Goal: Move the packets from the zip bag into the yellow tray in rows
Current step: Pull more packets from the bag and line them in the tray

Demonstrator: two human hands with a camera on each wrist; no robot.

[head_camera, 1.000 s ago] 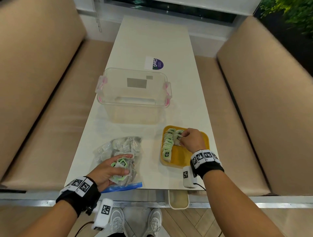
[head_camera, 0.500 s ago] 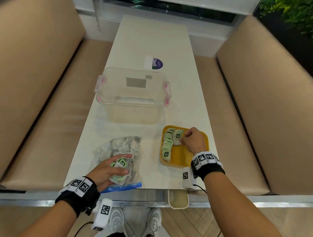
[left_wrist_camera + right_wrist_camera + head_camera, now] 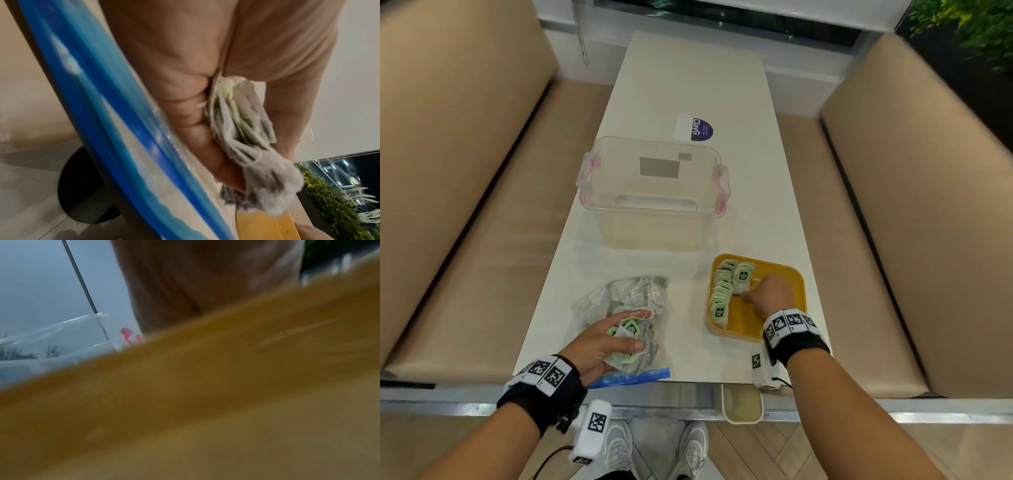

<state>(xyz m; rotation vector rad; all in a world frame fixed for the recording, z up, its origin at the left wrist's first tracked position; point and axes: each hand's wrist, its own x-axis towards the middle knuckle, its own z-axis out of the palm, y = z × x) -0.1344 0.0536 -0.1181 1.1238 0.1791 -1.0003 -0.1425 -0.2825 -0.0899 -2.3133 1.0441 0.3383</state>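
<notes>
Our left hand (image 3: pixel 599 342) clutches a bundle of packets (image 3: pixel 631 337) over the zip bag (image 3: pixel 619 301). Our right hand (image 3: pixel 767 294), fingers curled, grip unclear, works in the yellow tray (image 3: pixel 796 277); we should overlap each packet snugly against the second row (image 3: pixel 742 279).

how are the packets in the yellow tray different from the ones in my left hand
The packets in the yellow tray stand in overlapping rows, green labels showing; the packets in your left hand are a loose bunch, clamped between thumb and fingers. The tray's packets rest on the tray floor; the bunch is held above the zip bag. Both look like the same green-labelled kind.
</notes>
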